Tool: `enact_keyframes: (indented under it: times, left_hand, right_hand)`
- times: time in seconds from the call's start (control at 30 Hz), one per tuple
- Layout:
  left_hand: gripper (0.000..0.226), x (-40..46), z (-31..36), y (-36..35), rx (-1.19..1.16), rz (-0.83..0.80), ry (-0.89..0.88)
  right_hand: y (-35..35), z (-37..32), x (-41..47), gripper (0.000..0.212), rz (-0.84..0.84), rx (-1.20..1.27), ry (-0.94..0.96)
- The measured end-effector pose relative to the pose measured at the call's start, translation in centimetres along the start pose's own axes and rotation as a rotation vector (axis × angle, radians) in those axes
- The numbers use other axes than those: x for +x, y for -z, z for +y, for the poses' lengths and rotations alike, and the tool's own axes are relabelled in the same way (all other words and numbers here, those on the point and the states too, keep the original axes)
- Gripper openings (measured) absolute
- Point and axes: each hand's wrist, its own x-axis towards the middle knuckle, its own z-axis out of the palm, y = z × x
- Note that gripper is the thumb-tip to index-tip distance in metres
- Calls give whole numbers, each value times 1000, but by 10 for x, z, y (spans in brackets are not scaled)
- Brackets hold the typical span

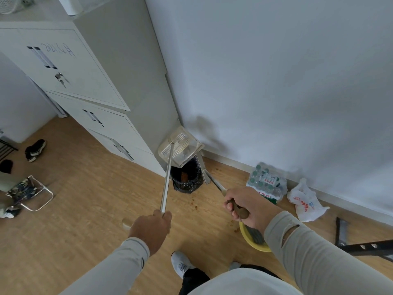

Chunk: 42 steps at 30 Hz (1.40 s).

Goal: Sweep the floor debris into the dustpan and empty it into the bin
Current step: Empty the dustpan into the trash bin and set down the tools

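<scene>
My left hand (152,227) grips the end of a long metal handle (167,179) that leads up to a pale dustpan (180,145). The dustpan is raised and tilted above a black-bagged bin (187,177) in the corner beside the cabinet. My right hand (244,205) is closed around the brown grip of the broom handle (214,183); the broom head (202,167) stands just right of the bin, partly hidden behind the dustpan. Small brown bits of debris (194,206) lie scattered on the wooden floor in front of the bin.
A tall white cabinet (85,81) stands left of the bin. Along the wall lie a pack of water bottles (265,182) and a white plastic bag (306,202). A yellow basin (254,241) sits under my right arm. A folding stool (29,193) and shoes (35,150) are at left.
</scene>
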Motion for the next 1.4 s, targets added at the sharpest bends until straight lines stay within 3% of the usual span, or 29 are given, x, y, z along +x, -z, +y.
enact_keyframes:
  times: [0.23,0.33,0.57,0.63,0.73,0.87,1.1,1.4]
  left_hand:
    - [42,-5,5,16,145,-55,33]
    - [42,-2,4,27,74,-60,54]
    - [16,15,-16,107,-356,-39,201]
    - [10,18,-25,133,-465,-3,257]
    - [10,22,-41,172,-724,51,393]
    - [12,28,-56,205,-1101,115,473]
    - [17,47,-74,193,-1458,-4,566]
    - [18,85,-35,145,-1678,-274,520]
  right_hand:
    - [-1,1,-1,25,5,-10,2]
    - [2,2,-4,22,2,-16,0]
    - [25,-16,-32,9,-19,-40,56]
    - [36,-25,-42,13,-45,-37,89]
    - [53,-39,-52,22,-83,-67,142]
    - [64,-56,-64,17,-165,-85,175]
    - [57,-75,-65,10,-104,-128,192]
    - [33,-103,-23,30,52,-172,103]
